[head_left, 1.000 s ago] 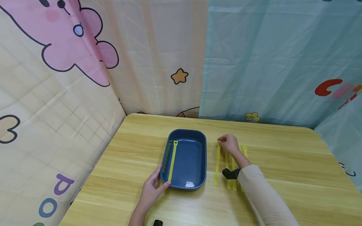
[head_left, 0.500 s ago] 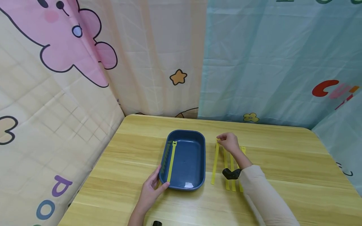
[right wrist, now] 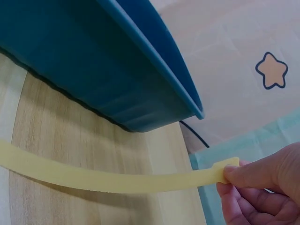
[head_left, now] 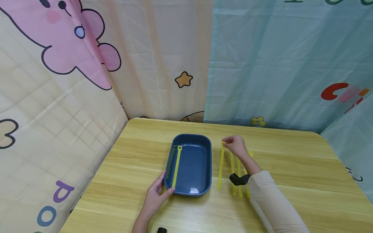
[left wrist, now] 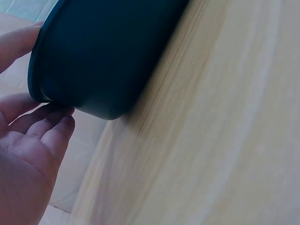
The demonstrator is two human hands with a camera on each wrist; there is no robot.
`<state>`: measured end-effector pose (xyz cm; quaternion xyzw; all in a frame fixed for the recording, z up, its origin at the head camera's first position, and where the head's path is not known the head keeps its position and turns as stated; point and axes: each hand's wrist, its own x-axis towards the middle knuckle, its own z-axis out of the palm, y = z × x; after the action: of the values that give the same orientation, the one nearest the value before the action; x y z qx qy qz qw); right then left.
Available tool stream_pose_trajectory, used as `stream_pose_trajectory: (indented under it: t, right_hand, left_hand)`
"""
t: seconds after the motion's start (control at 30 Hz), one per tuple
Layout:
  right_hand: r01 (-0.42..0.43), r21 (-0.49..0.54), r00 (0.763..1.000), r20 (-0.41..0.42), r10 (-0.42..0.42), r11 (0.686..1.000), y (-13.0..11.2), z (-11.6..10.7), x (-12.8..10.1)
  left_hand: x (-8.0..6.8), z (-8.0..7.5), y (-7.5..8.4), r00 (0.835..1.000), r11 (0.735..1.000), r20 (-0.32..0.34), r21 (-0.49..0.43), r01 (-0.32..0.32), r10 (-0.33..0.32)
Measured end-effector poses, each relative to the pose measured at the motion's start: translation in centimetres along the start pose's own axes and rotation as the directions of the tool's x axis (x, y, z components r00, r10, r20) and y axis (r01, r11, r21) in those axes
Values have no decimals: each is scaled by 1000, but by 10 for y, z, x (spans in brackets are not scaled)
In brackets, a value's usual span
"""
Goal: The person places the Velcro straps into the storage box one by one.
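At the far end of the leftmost yellow strap (head_left: 220, 168), right hand (head_left: 235, 146) has its grip pinched on the strap's tab; wrist view shows fingertips (right wrist: 243, 176) clamped on that end, strap (right wrist: 108, 176) lifted and arcing over the tabletop (head_left: 291, 168), near end low. Just right of it, three more yellow straps (head_left: 239, 176) lie flat in a row, partly under the forearm. Blue tray (head_left: 190, 165) sits just left of the held strap, apart from it; one yellow strap in tray (head_left: 176, 165) lies along its left side. Left hand (head_left: 154, 197) grip wraps the tray's near-left corner, thumb on the rim, fingers (left wrist: 51, 124) against the outer wall (left wrist: 108, 51).
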<state>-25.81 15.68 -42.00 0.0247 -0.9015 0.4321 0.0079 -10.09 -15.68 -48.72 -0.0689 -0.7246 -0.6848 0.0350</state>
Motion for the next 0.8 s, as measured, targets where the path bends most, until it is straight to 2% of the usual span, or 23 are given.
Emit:
stream_pose_trajectory:
  t: [0.3, 0.6, 0.8]
  right_hand:
    - [31, -9, 1000, -4, -31, 999, -9, -5, -3]
    - [94, -16, 995, -19, -94, 995, -19, -9, -10]
    - [82, -7, 996, -30, -82, 997, -22, -16, -14]
  left_hand:
    - [-1, 0, 0, 1000, 1000, -9, 8, -11, 11]
    - [-1, -1, 2, 1000, 1000, -12, 7, 6, -6]
    - [-1, 1, 2, 1000, 1000, -10, 7, 4, -4]
